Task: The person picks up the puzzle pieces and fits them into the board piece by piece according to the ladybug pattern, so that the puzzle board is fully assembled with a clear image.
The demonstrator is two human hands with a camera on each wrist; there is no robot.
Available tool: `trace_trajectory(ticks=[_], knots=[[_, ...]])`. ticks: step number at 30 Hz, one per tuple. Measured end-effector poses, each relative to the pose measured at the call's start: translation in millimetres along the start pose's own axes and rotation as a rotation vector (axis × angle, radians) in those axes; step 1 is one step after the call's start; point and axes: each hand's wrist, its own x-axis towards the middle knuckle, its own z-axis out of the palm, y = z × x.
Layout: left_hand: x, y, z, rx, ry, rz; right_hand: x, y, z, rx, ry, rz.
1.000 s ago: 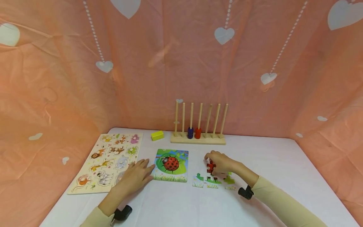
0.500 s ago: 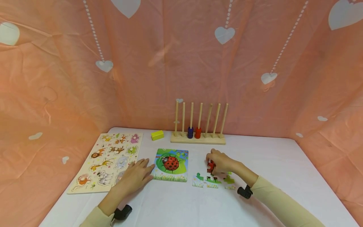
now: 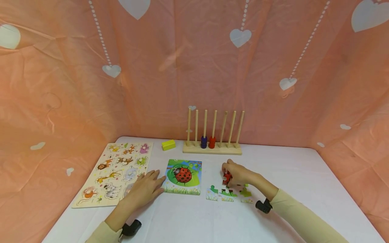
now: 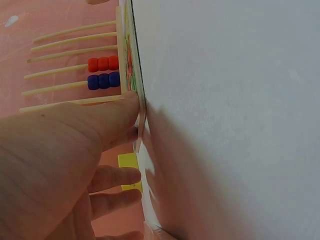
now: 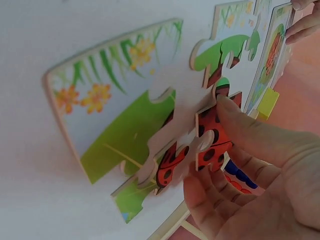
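Observation:
A square ladybug picture board (image 3: 183,176) lies flat on the white table, and the fingers of my left hand (image 3: 143,191) rest at its left edge, spread and relaxed. My right hand (image 3: 238,173) pinches a red, black-spotted puzzle piece (image 5: 212,132) between thumb and fingers in the right wrist view. Around that hand lie loose pieces: a grass-and-flower corner piece (image 5: 117,95), a small green piece (image 5: 131,197), and a green-and-white piece (image 3: 227,195). One more corner piece (image 3: 212,193) sits nearer the ladybug board.
An animal peg puzzle (image 3: 117,172) is at the left, partly under my left forearm. A yellow block (image 3: 168,145) stands at the back. Beside it is a wooden peg rack (image 3: 212,151) with blue beads (image 3: 204,142) and red beads (image 3: 212,142).
My right hand has shifted slightly to the right with the red piece between its fingers. The left hand stays in place.

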Motion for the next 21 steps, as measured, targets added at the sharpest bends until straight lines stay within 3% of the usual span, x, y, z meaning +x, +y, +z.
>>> trace_trajectory(ticks=[6, 11, 17, 21], knots=[[-0.3, 0.4, -0.4, 0.000, -0.001, 0.002, 1.0, 0.8, -4.6, 0.026, -0.023, 0.002], [-0.7, 0.7, -0.2, -0.002, 0.005, 0.005, 4.2, 3.2, -7.3, 0.049, -0.040, -0.049], [-0.9, 0.7, 0.3, -0.001, 0.008, 0.008, 6.4, 6.9, -12.2, 0.155, -0.066, -0.092], [-0.9, 0.3, 0.3, 0.000, 0.013, 0.009, 11.5, 5.6, -17.8, 0.223, -0.042, -0.135]])
